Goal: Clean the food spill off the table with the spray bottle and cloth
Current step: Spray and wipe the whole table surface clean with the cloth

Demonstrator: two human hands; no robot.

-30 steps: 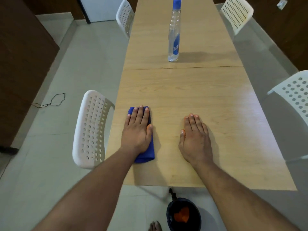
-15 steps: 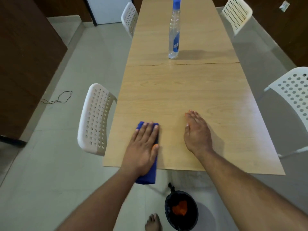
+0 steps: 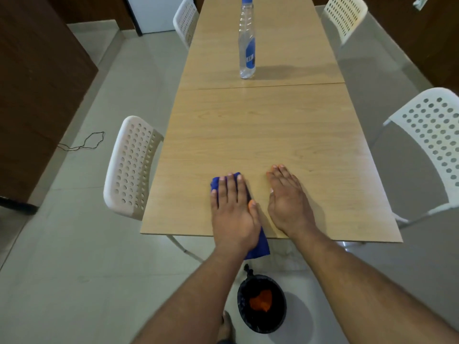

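Left hand (image 3: 232, 214) is laid flat on the blue cloth (image 3: 258, 247), fingers straight and pressing it onto the tabletop (image 3: 260, 135) at the near edge, left of centre. The cloth's rear end is seen hanging over that edge. Right hand (image 3: 289, 203) is placed palm-down on bare wood just beside it, fingers extended, nothing held. Spray bottle (image 3: 247, 43) is left upright well away, centred just past the seam on the far table section; neither hand is near it.

Progress, as judged: no food residue can be made out on the visible surface, so spraying appears finished and wiping is in its late passes toward the near edge. A lined bin (image 3: 262, 304) with something orange inside sits on the floor below that edge. Probably left: a final wipe off the edge, then cloth put down.
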